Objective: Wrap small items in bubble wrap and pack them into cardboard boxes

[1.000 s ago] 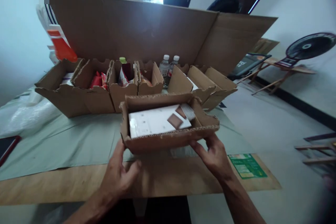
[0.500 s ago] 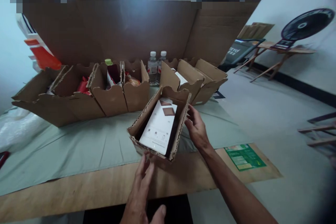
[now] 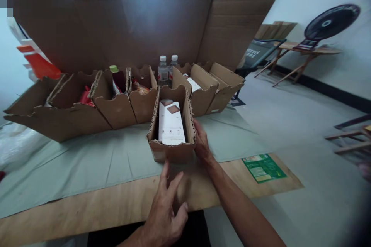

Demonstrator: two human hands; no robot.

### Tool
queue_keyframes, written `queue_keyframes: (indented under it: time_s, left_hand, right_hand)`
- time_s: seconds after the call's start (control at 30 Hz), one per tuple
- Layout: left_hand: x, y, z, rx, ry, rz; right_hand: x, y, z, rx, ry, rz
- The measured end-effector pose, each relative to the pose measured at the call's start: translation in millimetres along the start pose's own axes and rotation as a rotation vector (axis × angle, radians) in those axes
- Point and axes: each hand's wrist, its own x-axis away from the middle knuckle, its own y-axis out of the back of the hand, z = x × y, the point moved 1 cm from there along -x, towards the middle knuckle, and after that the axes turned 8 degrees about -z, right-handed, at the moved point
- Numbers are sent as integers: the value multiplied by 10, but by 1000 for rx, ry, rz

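Here the narrow cardboard tray (image 3: 171, 131) sits on the green cloth (image 3: 87, 162) near the table's front edge (image 3: 87, 208), its long axis running straight away from the person, a white box (image 3: 171, 125) lying lengthwise inside. The right hand (image 3: 201, 144) rests flat against its right wall. The left hand (image 3: 165, 210) hovers just short of its near end, fingers spread and holding nothing.

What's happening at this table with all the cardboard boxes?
A person has a small open cardboard tray in front of them on the table, with a white packet lying inside. Their right hand rests against the tray's right side, while the left hand hovers open just short of its near end. Behind it stands a row of similar trays and two water bottles.
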Motion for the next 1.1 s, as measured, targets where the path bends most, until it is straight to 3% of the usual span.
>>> queue_keyframes:
  time_s: [0.13, 0.33, 0.57, 0.73, 0.8, 0.9, 1.0, 1.1]
  left_hand:
    - [-194, -26, -36, 12, 27, 39]
    - [-761, -42, -30, -46, 31, 90]
    - [-1554, -69, 183, -201, -55, 63]
    - [-1972, -129, 320, -185, -24, 94]
    - [-1954, -121, 338, -164, -10, 108]
    - [-1652, 29, 316, -93, -26, 198]
    - [-1179, 422, 308, -36, -51, 283]
    - [-800, 969, 425, -109, 9, 157]
  right_hand:
    - [7, 49, -47, 3, -37, -47]
    - [-52, 103, -264, 14, -138, -142]
    - [-65, 122, -386, 35, -141, -177]
    - [-78, 135, -427, 62, -138, -165]
    - [-95, 144, -432, 73, -139, -152]
    - [-108, 144, -417, 86, -145, -102]
    - [-65, 101, -364, 76, -145, -36]
    - [18, -13, -230, 52, -129, 30]
